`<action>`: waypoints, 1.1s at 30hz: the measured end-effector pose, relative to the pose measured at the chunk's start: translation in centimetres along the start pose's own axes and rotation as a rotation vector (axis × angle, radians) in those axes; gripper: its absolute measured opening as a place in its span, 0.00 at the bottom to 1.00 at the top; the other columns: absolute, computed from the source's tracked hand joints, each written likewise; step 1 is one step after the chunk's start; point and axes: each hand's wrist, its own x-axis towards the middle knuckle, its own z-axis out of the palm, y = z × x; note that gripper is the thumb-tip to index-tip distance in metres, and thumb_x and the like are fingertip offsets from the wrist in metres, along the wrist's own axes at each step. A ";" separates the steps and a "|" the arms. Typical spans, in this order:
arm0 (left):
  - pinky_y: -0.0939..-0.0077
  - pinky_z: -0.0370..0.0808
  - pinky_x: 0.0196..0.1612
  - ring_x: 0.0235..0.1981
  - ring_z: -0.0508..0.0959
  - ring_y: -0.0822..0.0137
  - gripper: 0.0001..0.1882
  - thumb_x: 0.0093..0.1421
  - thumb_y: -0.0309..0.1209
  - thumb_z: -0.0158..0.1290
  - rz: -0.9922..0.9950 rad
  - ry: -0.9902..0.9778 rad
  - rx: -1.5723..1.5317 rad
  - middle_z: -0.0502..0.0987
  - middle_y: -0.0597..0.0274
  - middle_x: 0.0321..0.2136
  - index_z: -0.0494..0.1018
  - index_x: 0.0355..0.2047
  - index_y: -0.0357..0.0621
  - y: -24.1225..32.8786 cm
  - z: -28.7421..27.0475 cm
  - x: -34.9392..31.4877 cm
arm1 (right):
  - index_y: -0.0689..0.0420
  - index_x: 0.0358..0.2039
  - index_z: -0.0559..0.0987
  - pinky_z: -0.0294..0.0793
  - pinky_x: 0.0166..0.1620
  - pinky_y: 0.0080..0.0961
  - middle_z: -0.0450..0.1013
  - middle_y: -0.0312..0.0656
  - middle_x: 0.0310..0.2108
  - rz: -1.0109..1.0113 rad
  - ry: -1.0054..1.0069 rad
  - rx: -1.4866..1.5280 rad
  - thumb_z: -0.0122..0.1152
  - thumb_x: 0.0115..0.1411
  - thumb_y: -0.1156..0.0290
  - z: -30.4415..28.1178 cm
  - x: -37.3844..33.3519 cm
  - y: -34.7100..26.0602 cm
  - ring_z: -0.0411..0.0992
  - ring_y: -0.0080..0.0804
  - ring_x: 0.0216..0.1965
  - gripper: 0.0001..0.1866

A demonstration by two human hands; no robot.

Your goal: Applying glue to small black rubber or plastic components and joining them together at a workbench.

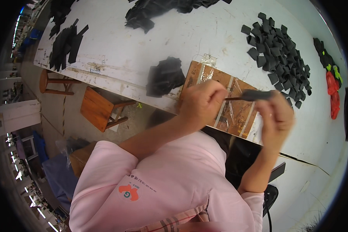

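My left hand (203, 102) is closed, with a thin brown stick (232, 99) reaching out from its fingers to the right. The stick's far end meets a small black fabric piece (254, 95), which my right hand (276, 118) pinches between thumb and fingers. Both hands are slightly blurred. They are above a brown wooden board (239, 129) with strips of clear tape across it, lying at the table's near edge. Left of the board, a stack of flat black pieces (165, 77) sits close to my left hand.
On the white table (205, 40), many small folded black pieces (280, 58) lie heaped at the right. More black strips are piled at the far side (154, 11) and far left (67, 46). Two wooden stools (98, 108) stand on the floor at the left.
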 end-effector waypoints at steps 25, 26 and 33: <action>0.81 0.68 0.38 0.35 0.69 0.73 0.18 0.51 0.22 0.51 -0.291 -0.067 -0.418 0.68 0.57 0.36 0.62 0.41 0.32 3.0 -1.0 -2.9 | 0.61 0.30 0.73 0.71 0.29 0.16 0.73 0.40 0.26 0.952 0.158 1.421 0.52 0.56 0.72 5.0 -5.7 1.3 0.71 0.21 0.25 0.06; 0.81 0.68 0.38 0.35 0.69 0.73 0.18 0.51 0.22 0.51 -0.289 -0.070 -0.422 0.68 0.57 0.36 0.62 0.41 0.32 3.3 -1.0 -2.4 | 0.61 0.30 0.73 0.71 0.29 0.16 0.73 0.40 0.26 0.949 0.162 1.418 0.52 0.56 0.72 4.8 -5.7 1.2 0.71 0.21 0.25 0.06; 0.88 0.68 0.27 0.24 0.72 0.79 0.07 0.52 0.23 0.50 -0.679 -0.248 -0.741 0.74 0.63 0.24 0.69 0.32 0.34 3.7 -0.5 -1.1 | 0.61 0.29 0.71 0.65 0.21 0.14 0.69 0.35 0.20 0.970 0.210 1.299 0.54 0.54 0.70 4.3 -5.3 0.3 0.65 0.19 0.18 0.07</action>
